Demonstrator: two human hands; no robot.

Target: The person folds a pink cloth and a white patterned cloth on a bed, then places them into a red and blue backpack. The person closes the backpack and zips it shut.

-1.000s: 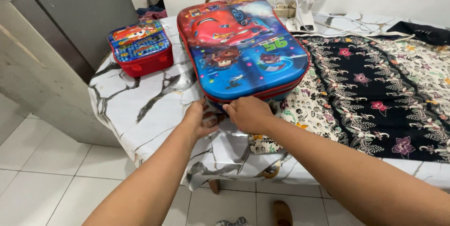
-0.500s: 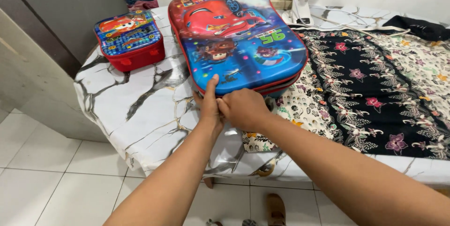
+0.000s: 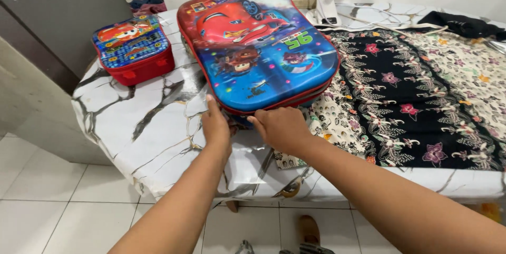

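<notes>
Backpack: big kids' backpack [image 3: 258, 43] with cartoon cars on a moulded blue and red front, lying flat on the marble-look table [image 3: 153, 127], near edge hanging close to the table's front.
Left hand: left hand [image 3: 216, 125] sits flat at the bag's near-left corner, fingers together and pointing up against the red edge, not gripping anything as far as I can see.
Right hand: right hand [image 3: 279, 127] is curled at the bag's near edge, fingertips tucked under the rim so can't tell what they pinch.
Lunch bag: 1 small matching red lunch bag [image 3: 132, 48] well off to the left, out of the way.
Cloth: black floral batik cloth [image 3: 411, 85] spread right beside the bag, its edge tucked under it.
Back: white cables [image 3: 337, 14] behind the bag.
Floor: sandal [image 3: 308, 230] under the table.
</notes>
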